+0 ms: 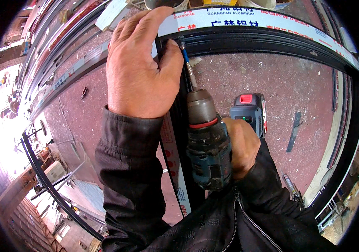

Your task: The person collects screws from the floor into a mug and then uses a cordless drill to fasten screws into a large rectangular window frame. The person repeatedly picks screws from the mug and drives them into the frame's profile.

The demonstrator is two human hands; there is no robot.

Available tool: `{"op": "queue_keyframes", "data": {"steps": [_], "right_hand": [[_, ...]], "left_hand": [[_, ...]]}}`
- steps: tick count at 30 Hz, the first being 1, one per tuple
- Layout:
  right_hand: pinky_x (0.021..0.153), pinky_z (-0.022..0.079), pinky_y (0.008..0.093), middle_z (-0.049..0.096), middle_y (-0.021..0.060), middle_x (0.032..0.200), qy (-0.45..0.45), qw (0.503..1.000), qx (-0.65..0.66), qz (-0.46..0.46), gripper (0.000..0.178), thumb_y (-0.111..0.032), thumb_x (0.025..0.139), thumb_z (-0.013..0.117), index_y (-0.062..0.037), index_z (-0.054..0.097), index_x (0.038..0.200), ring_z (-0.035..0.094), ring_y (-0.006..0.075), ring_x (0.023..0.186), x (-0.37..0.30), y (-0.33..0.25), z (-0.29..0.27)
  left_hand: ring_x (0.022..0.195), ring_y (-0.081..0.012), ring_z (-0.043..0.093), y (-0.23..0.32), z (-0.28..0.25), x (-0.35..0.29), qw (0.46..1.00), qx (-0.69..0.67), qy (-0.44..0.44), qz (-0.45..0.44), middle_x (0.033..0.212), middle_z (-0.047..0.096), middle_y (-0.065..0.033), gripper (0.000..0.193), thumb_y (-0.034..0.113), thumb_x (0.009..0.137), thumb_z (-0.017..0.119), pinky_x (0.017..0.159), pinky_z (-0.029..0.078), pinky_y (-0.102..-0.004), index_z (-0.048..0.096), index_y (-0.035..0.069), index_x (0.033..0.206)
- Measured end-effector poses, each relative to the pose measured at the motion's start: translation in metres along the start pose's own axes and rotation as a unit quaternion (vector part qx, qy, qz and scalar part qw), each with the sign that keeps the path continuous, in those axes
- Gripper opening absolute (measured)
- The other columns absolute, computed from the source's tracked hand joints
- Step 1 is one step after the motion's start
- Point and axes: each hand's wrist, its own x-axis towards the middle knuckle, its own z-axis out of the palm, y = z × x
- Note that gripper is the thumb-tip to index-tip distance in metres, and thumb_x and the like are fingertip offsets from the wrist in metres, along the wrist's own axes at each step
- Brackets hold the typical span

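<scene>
My right hand (pixel 243 145) is closed round the grip of a cordless drill (pixel 209 155) with a dark blue and black body. Its battery pack (pixel 246 112), with a red button and a small green light, shows to the right of the hand. A long bit (pixel 189 69) with a blue band reaches from the chuck to the inner corner of a black aluminium frame (pixel 250 43). My left hand (pixel 143 69) grips that corner, fingers over the top and thumb on the inner side near the bit tip. White printed film covers parts of the frame.
Through the frame shows a reddish speckled floor with pale shavings and a dark strip (pixel 293 132). Long profiles (pixel 57 50) lie at the upper left. Buckets (pixel 167 4) stand beyond the far bar. Another tool (pixel 292 190), partly hidden, lies at the lower right.
</scene>
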Motion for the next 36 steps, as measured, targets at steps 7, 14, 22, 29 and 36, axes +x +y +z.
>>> {"op": "queue_keyframes", "data": {"steps": [7,14,22,29,36], "right_hand": [[0.068,0.050,0.0445,0.066,0.0165,0.088,0.004,1.000,-0.015,0.005,0.031,-0.009,0.080,0.068,0.0018,0.063,0.109,0.066,0.0361,0.079,0.000,0.000,-0.006],[0.067,0.050,0.0437,0.065,0.0162,0.086,0.006,1.000,-0.004,-0.002,0.030,-0.009,0.081,0.068,0.0013,0.063,0.108,0.066,0.0356,0.078,0.002,-0.001,0.000],[0.067,0.050,0.0438,0.066,0.0160,0.087,0.002,1.000,-0.011,0.004,0.029,-0.009,0.081,0.067,0.0010,0.063,0.108,0.066,0.0350,0.079,0.003,-0.002,-0.002],[0.068,0.050,0.0439,0.066,0.0161,0.088,0.003,1.000,-0.017,0.002,0.029,-0.008,0.081,0.067,0.0015,0.063,0.108,0.067,0.0349,0.080,0.001,-0.002,-0.001],[0.069,0.050,0.0440,0.066,0.0165,0.088,-0.003,1.000,-0.019,0.002,0.030,-0.008,0.081,0.068,0.0016,0.063,0.109,0.067,0.0350,0.080,0.002,-0.003,-0.003]], "left_hand": [[0.113,-0.0313,0.066,0.003,0.005,0.003,1.000,-0.019,0.006,0.003,0.119,0.069,-0.0171,0.042,0.005,0.086,0.064,0.104,0.047,-0.0378,0.068,0.006,0.128],[0.114,-0.0312,0.066,0.007,-0.003,0.003,1.000,-0.006,-0.002,-0.017,0.120,0.070,-0.0175,0.042,0.005,0.086,0.064,0.104,0.047,-0.0381,0.068,0.006,0.128],[0.114,-0.0317,0.066,0.016,-0.006,0.005,0.998,-0.031,-0.018,-0.042,0.119,0.070,-0.0175,0.042,0.006,0.086,0.064,0.104,0.047,-0.0383,0.068,0.007,0.127],[0.114,-0.0317,0.066,0.014,-0.005,0.003,0.999,-0.026,-0.014,-0.034,0.119,0.069,-0.0175,0.042,0.006,0.086,0.064,0.104,0.047,-0.0385,0.068,0.007,0.128],[0.114,-0.0322,0.066,0.005,-0.002,0.002,1.000,-0.005,-0.003,-0.008,0.120,0.069,-0.0176,0.042,0.006,0.086,0.064,0.104,0.047,-0.0387,0.068,0.007,0.128]]}}
